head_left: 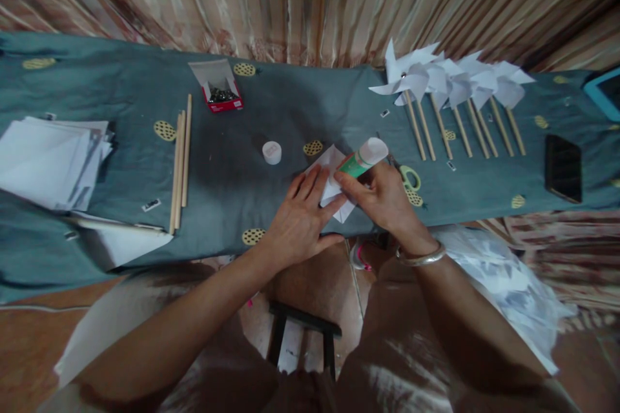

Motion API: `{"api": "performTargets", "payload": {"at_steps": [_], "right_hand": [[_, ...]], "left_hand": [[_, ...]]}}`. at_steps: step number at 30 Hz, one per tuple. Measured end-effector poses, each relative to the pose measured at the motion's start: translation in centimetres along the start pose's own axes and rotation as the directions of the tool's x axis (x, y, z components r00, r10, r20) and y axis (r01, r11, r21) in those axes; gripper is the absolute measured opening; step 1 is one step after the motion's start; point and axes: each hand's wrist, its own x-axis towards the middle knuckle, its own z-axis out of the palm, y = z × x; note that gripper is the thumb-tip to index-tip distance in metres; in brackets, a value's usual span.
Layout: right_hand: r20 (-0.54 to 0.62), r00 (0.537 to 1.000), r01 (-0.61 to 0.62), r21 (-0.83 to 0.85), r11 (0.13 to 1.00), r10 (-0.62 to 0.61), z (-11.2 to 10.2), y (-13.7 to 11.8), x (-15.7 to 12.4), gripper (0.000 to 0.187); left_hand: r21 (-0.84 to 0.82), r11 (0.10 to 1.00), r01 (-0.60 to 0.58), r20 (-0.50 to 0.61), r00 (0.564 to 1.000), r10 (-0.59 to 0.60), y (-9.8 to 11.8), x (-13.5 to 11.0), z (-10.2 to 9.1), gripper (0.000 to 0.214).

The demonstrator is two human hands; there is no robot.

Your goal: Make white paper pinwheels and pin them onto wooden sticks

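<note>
My left hand lies flat with its fingers stretched over a folded piece of white paper near the table's front edge. In my right hand is a green and white glue stick, gripped at a slant with its lower end down at the paper. That lower end is hidden by my fingers. A round white cap stands on the cloth to the left of the paper. Green-handled scissors lie just beyond my right hand, their blades partly covered.
Several white paper pinwheels on wooden sticks lie at the back right, near a dark phone. A red box of small metal pieces sits at the back left. Further left are wooden sticks and a stack of white paper.
</note>
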Motion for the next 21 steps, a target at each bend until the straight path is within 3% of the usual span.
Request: {"api": "performTargets", "payload": {"at_steps": [21], "right_hand": [[0.081,0.994,0.080,-0.108,0.991,-0.071,-0.50,-0.87,-0.12,0.023]], "left_hand": [[0.006,1.000,0.007,0.004,1.000,-0.007,0.10,0.01,-0.19,0.068]]}}
